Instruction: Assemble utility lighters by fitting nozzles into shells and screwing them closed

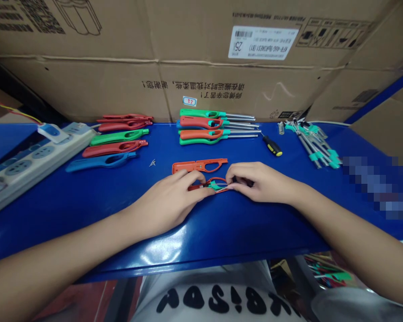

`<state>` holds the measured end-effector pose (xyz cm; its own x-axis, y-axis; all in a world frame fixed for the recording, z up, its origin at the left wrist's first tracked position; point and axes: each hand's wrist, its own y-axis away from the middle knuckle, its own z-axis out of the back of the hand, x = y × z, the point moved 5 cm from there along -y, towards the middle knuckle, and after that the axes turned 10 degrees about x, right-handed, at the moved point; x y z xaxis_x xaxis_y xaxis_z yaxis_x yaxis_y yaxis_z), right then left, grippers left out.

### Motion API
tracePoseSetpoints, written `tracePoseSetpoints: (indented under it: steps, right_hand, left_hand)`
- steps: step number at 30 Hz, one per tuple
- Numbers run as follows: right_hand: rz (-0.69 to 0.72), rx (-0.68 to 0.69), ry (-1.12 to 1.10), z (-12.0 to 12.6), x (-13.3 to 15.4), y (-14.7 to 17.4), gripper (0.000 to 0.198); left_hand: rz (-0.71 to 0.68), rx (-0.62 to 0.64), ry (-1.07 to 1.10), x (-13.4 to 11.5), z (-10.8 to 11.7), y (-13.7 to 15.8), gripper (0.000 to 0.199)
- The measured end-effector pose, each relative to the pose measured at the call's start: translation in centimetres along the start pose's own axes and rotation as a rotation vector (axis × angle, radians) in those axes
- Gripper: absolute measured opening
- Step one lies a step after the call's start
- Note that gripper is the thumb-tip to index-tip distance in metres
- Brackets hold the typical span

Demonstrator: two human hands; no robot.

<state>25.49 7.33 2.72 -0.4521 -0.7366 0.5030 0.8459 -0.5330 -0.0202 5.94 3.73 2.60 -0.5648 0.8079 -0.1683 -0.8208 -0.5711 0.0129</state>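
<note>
Both my hands meet over a red lighter casing half [218, 180] at the middle of the blue table. My left hand [176, 199] grips the handle end with thumb and fingers, covering much of it. A green trigger [214, 184] and thin wires show inside the casing. My right hand [255, 182] pinches at the nozzle end, its fingertips closed near the wires; exactly what lies between them is too small to make out. Just beyond the hands lies an orange casing half [198, 166], its inside facing up.
Several coloured casings [121, 134] lie at left beside a power strip [40, 156] and small screws [152, 163]. Finished-looking lighters [218, 127], a screwdriver [272, 146] and a pile of metal tubes with green parts [314, 141] stretch along the back, before a cardboard box [195, 53].
</note>
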Motion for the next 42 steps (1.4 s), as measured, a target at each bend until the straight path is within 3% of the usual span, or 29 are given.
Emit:
tracePoseSetpoints:
  steps: [18, 28, 37, 42]
  right_hand:
    - [0.029, 0.009, 0.016, 0.1, 0.0, 0.2, 0.008]
    - [0.030, 0.059, 0.179, -0.2, 0.6, 0.0, 0.016]
    - [0.049, 0.040, 0.086, 0.3, 0.5, 0.6, 0.007]
    - [0.074, -0.053, 0.052, 1.6, 0.8, 0.9, 0.025]
  left_hand:
    - [-0.031, -0.025, -0.020, -0.2, 0.2, -0.1, 0.035]
    - [-0.032, -0.038, -0.051, -0.5, 0.3, 0.0, 0.036]
    - [0.014, -0.171, 0.093, 0.6, 0.6, 0.1, 0.019]
    - [0.039, -0.184, -0.019, 0.6, 0.5, 0.4, 0.026]
